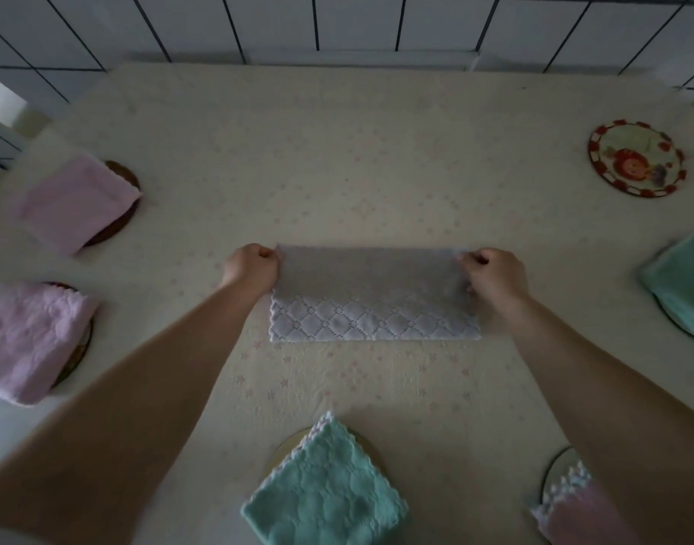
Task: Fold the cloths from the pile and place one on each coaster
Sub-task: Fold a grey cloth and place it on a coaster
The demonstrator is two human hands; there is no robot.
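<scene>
At table centre in the head view, a pale lilac quilted cloth (373, 297) is pinched at its far corners, left hand (253, 267) at nine o'clock, right hand (495, 275) at three. A bare round cartoon-printed coaster (636, 158) lies at two o'clock.

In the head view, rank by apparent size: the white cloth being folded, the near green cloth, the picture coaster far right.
1. White cloth and near green cloth: look similar; the green lies nearer the camera, so unranked.
2. Picture coaster: smallest.
</scene>
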